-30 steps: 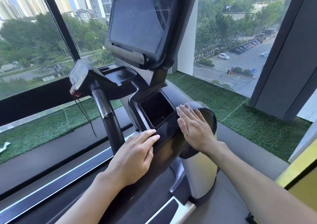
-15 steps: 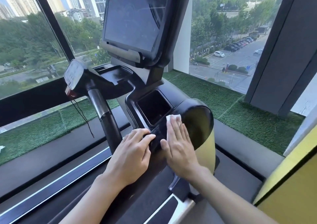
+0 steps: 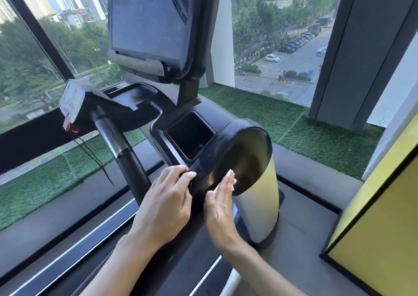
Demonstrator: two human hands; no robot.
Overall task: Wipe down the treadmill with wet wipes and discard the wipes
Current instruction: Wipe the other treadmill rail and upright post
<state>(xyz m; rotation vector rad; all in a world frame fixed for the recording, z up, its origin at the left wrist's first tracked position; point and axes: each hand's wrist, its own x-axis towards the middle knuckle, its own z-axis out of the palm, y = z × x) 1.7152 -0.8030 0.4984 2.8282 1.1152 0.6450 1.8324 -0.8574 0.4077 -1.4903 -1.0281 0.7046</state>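
The black treadmill console (image 3: 217, 150) fills the middle of the view, with a dark screen (image 3: 147, 17) above and a square cup pocket (image 3: 191, 135). My right hand (image 3: 220, 207) presses a white wet wipe (image 3: 231, 176) flat against the glossy right side of the console's rounded end; only the wipe's edge shows past my straight fingers. My left hand (image 3: 166, 205) rests on the console's near edge, its fingers bent over the rim just left of the right hand.
A black handlebar post (image 3: 122, 153) with a key panel (image 3: 71, 101) and a dangling safety cord (image 3: 95, 157) stands at left. The silver upright (image 3: 264, 200) is under the console. Green turf (image 3: 294, 123), windows and a yellow panel (image 3: 380, 223) surround it.
My right hand has slid with the wipe from the console's top surface down and toward me onto its right side. My left hand has stayed on the near edge.
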